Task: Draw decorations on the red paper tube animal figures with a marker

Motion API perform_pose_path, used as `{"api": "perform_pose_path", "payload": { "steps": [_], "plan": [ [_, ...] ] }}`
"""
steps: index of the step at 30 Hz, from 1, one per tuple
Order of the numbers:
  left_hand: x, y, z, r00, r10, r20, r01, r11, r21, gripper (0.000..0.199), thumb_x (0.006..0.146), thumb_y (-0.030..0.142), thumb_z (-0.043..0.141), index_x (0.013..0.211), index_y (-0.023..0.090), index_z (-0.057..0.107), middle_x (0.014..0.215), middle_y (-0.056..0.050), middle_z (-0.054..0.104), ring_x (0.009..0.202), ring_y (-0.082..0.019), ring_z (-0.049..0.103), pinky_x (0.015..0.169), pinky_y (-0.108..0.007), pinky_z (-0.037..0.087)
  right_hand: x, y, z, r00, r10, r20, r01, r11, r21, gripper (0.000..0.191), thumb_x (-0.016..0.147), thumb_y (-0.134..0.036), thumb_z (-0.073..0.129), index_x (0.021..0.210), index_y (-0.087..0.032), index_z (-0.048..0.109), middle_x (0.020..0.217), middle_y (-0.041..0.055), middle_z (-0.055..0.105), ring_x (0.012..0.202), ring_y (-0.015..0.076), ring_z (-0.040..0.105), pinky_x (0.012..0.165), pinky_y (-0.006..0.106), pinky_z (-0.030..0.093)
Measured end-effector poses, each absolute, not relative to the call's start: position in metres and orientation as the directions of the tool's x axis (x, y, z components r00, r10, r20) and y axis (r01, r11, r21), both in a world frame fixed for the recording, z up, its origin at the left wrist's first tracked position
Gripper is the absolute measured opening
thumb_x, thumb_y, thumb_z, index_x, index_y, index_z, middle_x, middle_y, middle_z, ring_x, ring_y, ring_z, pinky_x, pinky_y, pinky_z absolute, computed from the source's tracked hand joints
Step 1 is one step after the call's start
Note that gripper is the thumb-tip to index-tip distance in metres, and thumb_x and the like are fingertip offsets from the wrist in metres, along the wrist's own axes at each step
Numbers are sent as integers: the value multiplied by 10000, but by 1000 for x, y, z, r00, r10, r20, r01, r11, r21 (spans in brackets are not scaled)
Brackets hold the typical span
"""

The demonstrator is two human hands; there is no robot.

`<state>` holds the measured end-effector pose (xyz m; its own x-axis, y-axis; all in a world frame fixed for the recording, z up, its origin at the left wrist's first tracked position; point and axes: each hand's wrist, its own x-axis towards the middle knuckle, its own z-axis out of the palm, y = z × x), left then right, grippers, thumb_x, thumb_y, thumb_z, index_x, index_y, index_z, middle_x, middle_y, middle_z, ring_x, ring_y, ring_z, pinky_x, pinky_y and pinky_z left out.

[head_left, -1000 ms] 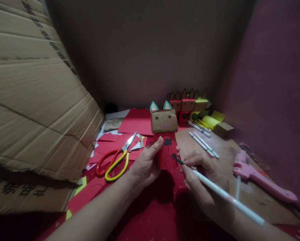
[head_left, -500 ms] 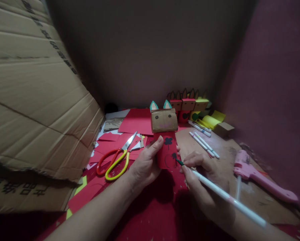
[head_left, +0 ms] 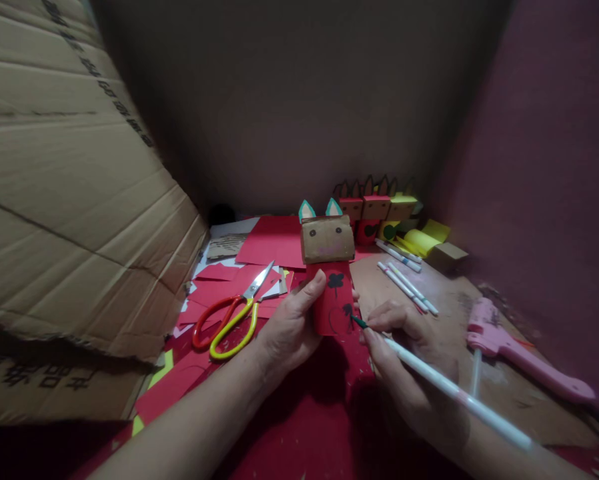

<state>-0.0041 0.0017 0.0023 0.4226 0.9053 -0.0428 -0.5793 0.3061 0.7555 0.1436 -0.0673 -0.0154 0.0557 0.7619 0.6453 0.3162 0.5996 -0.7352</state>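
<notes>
Head view: the left hand [head_left: 299, 317] grips the red-bodied paper figure [head_left: 332, 300] upright, thumb across its front; the right hand [head_left: 404, 347] pinches a white marker [head_left: 449, 377], its green tip at the dark drawing low on the figure; scissors [head_left: 234, 320] lie left of the left hand; a pink glue gun [head_left: 514, 353] rests right of the right hand; similar figures [head_left: 377, 208] stand beyond both hands.

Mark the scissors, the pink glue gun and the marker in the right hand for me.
Scissors [head_left: 233, 332]: head view, on the yellow handle.
Pink glue gun [head_left: 539, 372]: head view, on its grip.
Marker [head_left: 429, 371]: head view, on its white barrel.
</notes>
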Motion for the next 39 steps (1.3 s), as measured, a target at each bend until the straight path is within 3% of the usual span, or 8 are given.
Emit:
{"api": "perform_pose_path", "payload": {
  "steps": [8,15,23,31,36,39],
  "plan": [
    [-2,2,4,406,913,-39,-596,297,746,470,674,526,883,861,120,738,729,-85,737,828,-280,745,814,-392,576,143,-67,-17,-18,754,656,252,639,-727,161,941,-99,512,893,-252,510,805,-34,521,682,113,516,613,246,439],
    [-3,2,4,408,912,-41,-583,295,757,457,683,539,872,848,133,739,736,-81,741,827,-277,746,804,-390,576,143,-69,-18,21,769,639,264,612,-745,140,954,-117,526,909,-249,530,803,-37,543,687,107,526,624,243,439],
    [-3,1,4,407,912,-44,-591,299,749,482,635,529,907,855,131,749,722,-58,755,672,-200,718,673,-304,570,144,-67,-18,28,767,641,288,608,-740,132,950,-136,540,898,-257,527,784,-41,539,657,105,511,594,232,429],
    [-2,2,5,410,909,-67,-600,324,731,483,593,517,930,827,134,752,735,-77,757,789,-262,744,806,-375,587,142,-65,-20,88,776,624,270,584,-765,132,950,-140,572,937,-269,545,767,-54,536,534,78,447,491,212,390],
    [-3,2,3,412,909,-60,-599,320,734,470,624,510,916,852,135,749,759,-83,757,787,-259,741,799,-377,581,141,-63,-22,79,752,654,258,618,-742,131,950,-136,577,965,-264,556,788,-27,557,710,119,567,519,206,406],
    [-3,2,4,409,911,-61,-604,320,730,476,621,506,920,864,134,750,735,-72,751,738,-236,732,770,-358,580,140,-63,-21,46,728,684,270,651,-710,139,941,-113,566,958,-251,557,833,-21,570,729,108,564,557,195,437]
  ]
}}
